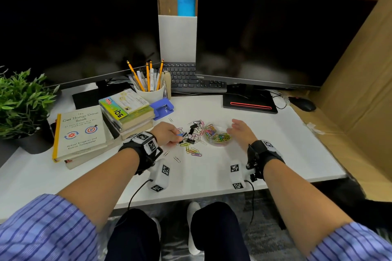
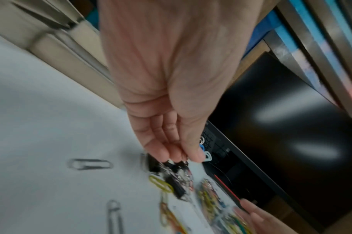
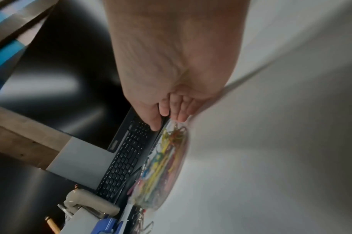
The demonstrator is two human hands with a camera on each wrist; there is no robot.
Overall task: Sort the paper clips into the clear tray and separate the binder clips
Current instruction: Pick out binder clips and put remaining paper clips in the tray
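At the left, the left hand (image 1: 167, 134) hangs over the loose pile on the desk (image 1: 275, 146), its fingers (image 2: 163, 148) pinching a blue paper clip (image 1: 179, 134) at the tips. Just right of it lie the black binder clips (image 1: 189, 140), tangled among coloured paper clips (image 1: 194, 151), with a few silver ones strayed nearer the desk edge. Further right sits the clear tray (image 1: 218, 134), already holding many clips. The right hand (image 1: 240, 130) is beside the tray, fingers loose and holding nothing. The paper clips look light, thin and slippery, best pinched across the wire loop. The binder clips seem stiffer and bulkier; I would take those by the black body.
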